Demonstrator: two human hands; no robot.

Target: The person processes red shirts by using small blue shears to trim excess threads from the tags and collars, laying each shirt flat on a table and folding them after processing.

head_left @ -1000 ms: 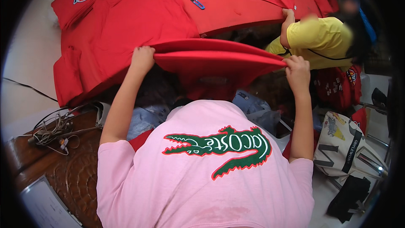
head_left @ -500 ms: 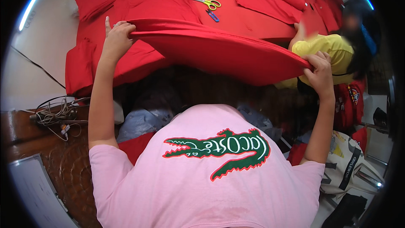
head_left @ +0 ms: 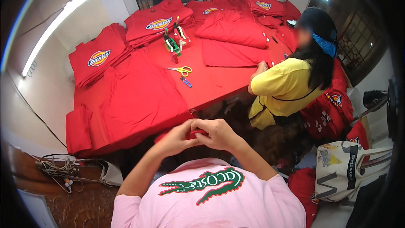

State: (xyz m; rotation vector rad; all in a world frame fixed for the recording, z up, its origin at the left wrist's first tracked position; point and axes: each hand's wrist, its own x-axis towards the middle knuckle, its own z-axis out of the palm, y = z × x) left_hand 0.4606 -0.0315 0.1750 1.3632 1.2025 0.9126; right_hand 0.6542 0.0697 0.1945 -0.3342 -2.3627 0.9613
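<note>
My left hand [head_left: 181, 137] and right hand [head_left: 217, 132] side by side, fingers curled round red cloth [head_left: 198, 132] they mostly hide, just my side of the table's near edge, yellow-handled scissors [head_left: 183, 70] on the table [head_left: 211, 82].

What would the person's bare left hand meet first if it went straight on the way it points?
Probably the bare right hand; the left hand seems to touch it, with bunched red fabric between them, though depth is unclear.
</note>
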